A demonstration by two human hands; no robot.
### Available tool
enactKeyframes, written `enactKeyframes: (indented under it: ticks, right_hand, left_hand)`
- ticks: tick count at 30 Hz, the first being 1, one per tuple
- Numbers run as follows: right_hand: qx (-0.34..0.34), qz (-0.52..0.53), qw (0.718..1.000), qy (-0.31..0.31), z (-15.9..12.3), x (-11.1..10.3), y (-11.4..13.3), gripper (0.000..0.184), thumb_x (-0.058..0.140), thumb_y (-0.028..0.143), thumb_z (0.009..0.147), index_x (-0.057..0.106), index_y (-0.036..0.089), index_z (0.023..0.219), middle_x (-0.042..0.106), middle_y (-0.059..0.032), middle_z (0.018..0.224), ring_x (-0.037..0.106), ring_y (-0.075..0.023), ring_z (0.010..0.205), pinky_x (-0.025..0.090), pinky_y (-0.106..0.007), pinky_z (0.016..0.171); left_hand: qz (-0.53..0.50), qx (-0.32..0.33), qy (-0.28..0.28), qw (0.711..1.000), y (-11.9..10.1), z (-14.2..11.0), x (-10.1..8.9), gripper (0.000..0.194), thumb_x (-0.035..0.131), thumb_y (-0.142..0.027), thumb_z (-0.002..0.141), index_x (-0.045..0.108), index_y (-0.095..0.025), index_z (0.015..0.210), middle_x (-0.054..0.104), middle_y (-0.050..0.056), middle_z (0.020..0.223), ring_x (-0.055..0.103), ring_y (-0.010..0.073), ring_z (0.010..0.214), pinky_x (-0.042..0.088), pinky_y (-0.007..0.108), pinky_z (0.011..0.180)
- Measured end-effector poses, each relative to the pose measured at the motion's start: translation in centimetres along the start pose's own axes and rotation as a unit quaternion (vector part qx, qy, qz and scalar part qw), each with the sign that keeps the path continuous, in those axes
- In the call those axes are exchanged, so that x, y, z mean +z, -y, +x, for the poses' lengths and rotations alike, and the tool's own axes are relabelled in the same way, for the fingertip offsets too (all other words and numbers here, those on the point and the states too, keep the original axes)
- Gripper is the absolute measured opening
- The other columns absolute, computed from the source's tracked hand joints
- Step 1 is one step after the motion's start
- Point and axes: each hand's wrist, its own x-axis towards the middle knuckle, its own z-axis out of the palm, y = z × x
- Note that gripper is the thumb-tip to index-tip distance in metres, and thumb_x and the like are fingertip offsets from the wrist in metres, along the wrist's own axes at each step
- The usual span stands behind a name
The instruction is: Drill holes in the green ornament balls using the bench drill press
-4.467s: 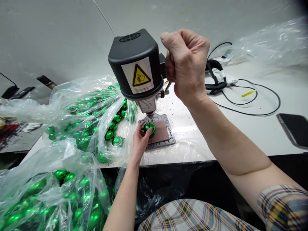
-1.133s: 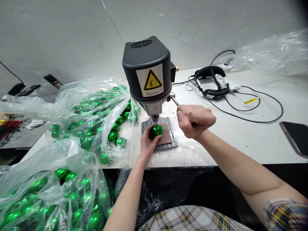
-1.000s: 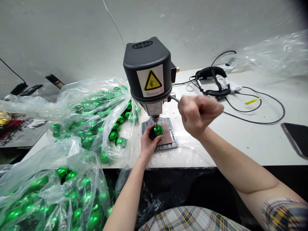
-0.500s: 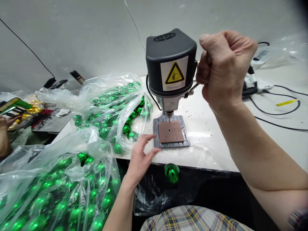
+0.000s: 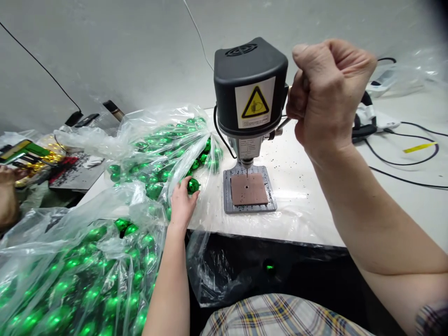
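At the mouth of a clear plastic bag (image 5: 131,135) my left hand (image 5: 182,201) has its fingers and thumb closed about a shiny green bauble (image 5: 192,186). My right hand (image 5: 332,91) is raised in a fist round the feed lever (image 5: 284,124) of a small black drill press (image 5: 250,88). Under the thin drill bit (image 5: 247,171) a brown square board (image 5: 249,189) with a small hole lies on the grey slotted base (image 5: 271,205). Another green bauble (image 5: 269,267) shows dimly in the dark space below the table edge.
A second clear bag full of green baubles (image 5: 93,294) bulges at the lower left. Dark shavings dot the white table (image 5: 297,196). Black cables (image 5: 402,163) and a headset (image 5: 366,116) lie at the right. Another person's hand (image 5: 7,193) is at the far left.
My right hand has raised the lever. My left hand let go of the bauble at the drill, which dropped off the table's front edge, then moved left to another bauble. The view shifted left.
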Motion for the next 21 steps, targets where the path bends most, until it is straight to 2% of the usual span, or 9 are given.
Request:
enactKeyframes:
  ticks: [2,4,7,10,12,14,17,19,21]
  right_hand:
    - [-0.006,0.004,1.000,0.009,0.0,-0.1,-0.1,0.049,0.056,0.002,0.080,0.030,0.023,0.046,0.026,0.0077,0.040,0.028,-0.0060,0.029,0.016,-0.023,0.027]
    - [-0.011,0.016,1.000,0.017,0.0,-0.2,-0.2,0.048,0.057,0.003,0.081,0.031,0.024,0.047,0.028,0.0073,0.040,0.029,-0.0071,0.030,0.016,-0.024,0.027]
    - [-0.013,0.013,1.000,0.016,-0.1,-0.1,-0.1,0.047,0.058,0.005,0.081,0.031,0.024,0.048,0.029,0.0073,0.040,0.029,-0.0069,0.030,0.015,-0.025,0.027]
    - [-0.002,-0.001,1.000,0.014,-0.2,-0.1,0.2,0.049,0.058,0.006,0.082,0.028,0.024,0.048,0.027,0.0079,0.041,0.026,-0.0059,0.031,0.015,-0.025,0.029]
    - [0.000,0.000,1.000,0.018,-0.2,-0.1,0.3,0.049,0.060,0.008,0.083,0.028,0.025,0.049,0.028,0.0074,0.041,0.025,-0.0065,0.033,0.015,-0.027,0.031]
    - [0.006,-0.019,1.000,0.021,-0.2,-0.2,0.4,0.050,0.060,0.011,0.084,0.027,0.024,0.049,0.029,0.0068,0.042,0.025,-0.0068,0.034,0.017,-0.028,0.032]
    - [0.022,-0.045,0.998,0.027,-0.2,-0.3,0.3,0.050,0.060,0.014,0.085,0.025,0.024,0.050,0.029,0.0061,0.043,0.025,-0.0075,0.035,0.019,-0.029,0.033]
    - [0.012,-0.029,0.999,0.035,-0.1,-0.4,0.1,0.051,0.064,0.020,0.084,0.025,0.024,0.051,0.029,0.0057,0.043,0.026,-0.0085,0.036,0.020,-0.030,0.034]
    - [-0.001,-0.025,0.999,0.043,-0.1,-0.6,-0.1,0.055,0.071,0.033,0.083,0.026,0.024,0.052,0.029,0.0055,0.044,0.026,-0.0087,0.037,0.021,-0.031,0.035]
  left_hand:
    - [-0.140,0.016,-0.060,0.988,-1.8,-0.6,-0.6,0.053,0.073,-0.031,0.077,0.061,-0.022,0.128,0.066,0.011,0.118,0.068,0.0242,0.097,0.056,0.040,0.090]
    - [-0.293,0.014,-0.059,0.954,-3.8,-1.3,-0.9,0.059,0.075,-0.036,0.077,0.057,-0.023,0.132,0.064,0.010,0.125,0.068,0.0203,0.097,0.058,0.035,0.088]
    - [-0.459,-0.027,0.021,0.888,-6.2,-2.2,-0.4,0.058,0.068,-0.045,0.085,0.052,-0.026,0.137,0.065,0.010,0.127,0.069,0.0206,0.101,0.060,0.034,0.084]
    - [-0.537,-0.084,0.108,0.833,-7.2,-2.8,1.4,0.051,0.049,-0.058,0.095,0.057,-0.024,0.133,0.068,0.012,0.123,0.070,0.0226,0.104,0.062,0.037,0.083]
    - [-0.563,-0.112,0.132,0.808,-7.3,-3.1,3.0,0.052,0.048,-0.060,0.095,0.059,-0.023,0.131,0.069,0.012,0.121,0.070,0.0230,0.104,0.062,0.038,0.082]
    - [-0.575,-0.127,0.135,0.797,-7.4,-3.3,4.5,0.053,0.059,-0.057,0.091,0.059,-0.023,0.131,0.070,0.011,0.119,0.071,0.0222,0.102,0.060,0.036,0.082]
    - [-0.574,-0.147,0.126,0.796,-7.7,-3.3,6.4,0.058,0.074,-0.048,0.082,0.060,-0.020,0.131,0.073,0.009,0.112,0.070,0.0200,0.099,0.057,0.033,0.087]
    - [-0.569,-0.159,0.120,0.798,-8.0,-3.0,7.1,0.058,0.078,-0.046,0.078,0.063,-0.017,0.126,0.073,0.009,0.110,0.069,0.0198,0.100,0.054,0.033,0.090]
    - [-0.563,-0.162,0.114,0.802,-8.3,-2.6,7.6,0.057,0.079,-0.046,0.076,0.064,-0.016,0.121,0.073,0.009,0.110,0.068,0.0203,0.102,0.054,0.033,0.091]
